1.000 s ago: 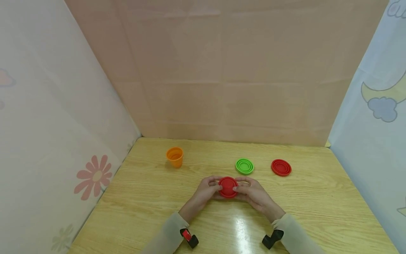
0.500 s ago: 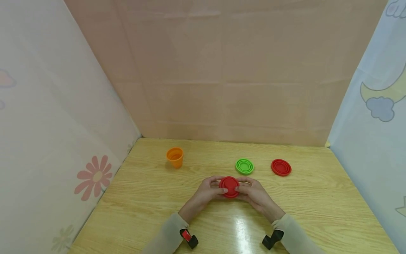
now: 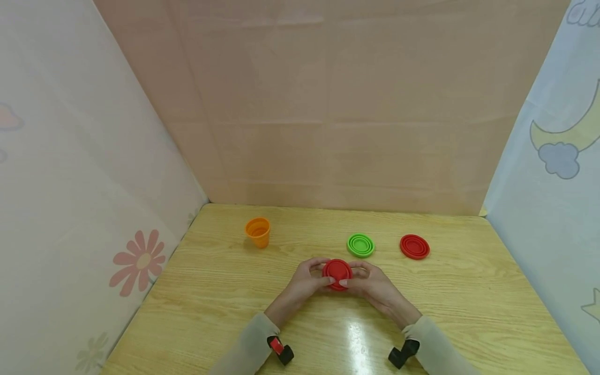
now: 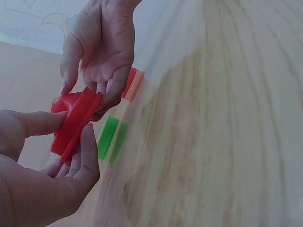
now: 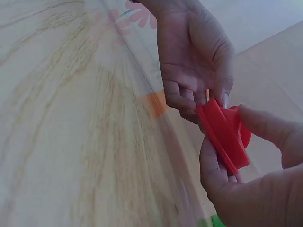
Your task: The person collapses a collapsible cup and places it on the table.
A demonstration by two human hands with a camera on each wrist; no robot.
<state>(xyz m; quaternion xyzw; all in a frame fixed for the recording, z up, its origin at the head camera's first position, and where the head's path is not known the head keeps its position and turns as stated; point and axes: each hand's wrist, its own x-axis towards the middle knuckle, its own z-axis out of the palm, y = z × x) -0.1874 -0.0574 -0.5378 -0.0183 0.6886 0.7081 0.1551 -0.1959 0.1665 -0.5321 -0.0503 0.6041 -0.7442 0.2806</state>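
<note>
Both hands hold a red collapsible cup (image 3: 337,269) between them, above the near middle of the table. Its round base faces the person, and in the wrist views its middle bulges out of the flattened rings on the thumb side. My left hand (image 3: 303,282) pinches the left edge, thumb on the base side and fingers behind the rim. On the opposite edge my right hand (image 3: 375,286) grips likewise. The thumb tips lie close together low on the base. In the left wrist view the wide rim of the red cup (image 4: 81,120) stands tilted between the fingers.
Just beyond the hands lies a flattened green collapsible cup (image 3: 360,245). A second red collapsible cup (image 3: 414,247), also flat, lies to its right. Farther left an orange cup (image 3: 258,233) stands expanded on the wooden table (image 3: 211,281). Cloth sheets border the back and sides.
Both thumbs have slid from the cup's sides toward its lower middle, nearer to each other. The cup has tipped slightly back and forth in the fingers. Cups on the table have stayed put.
</note>
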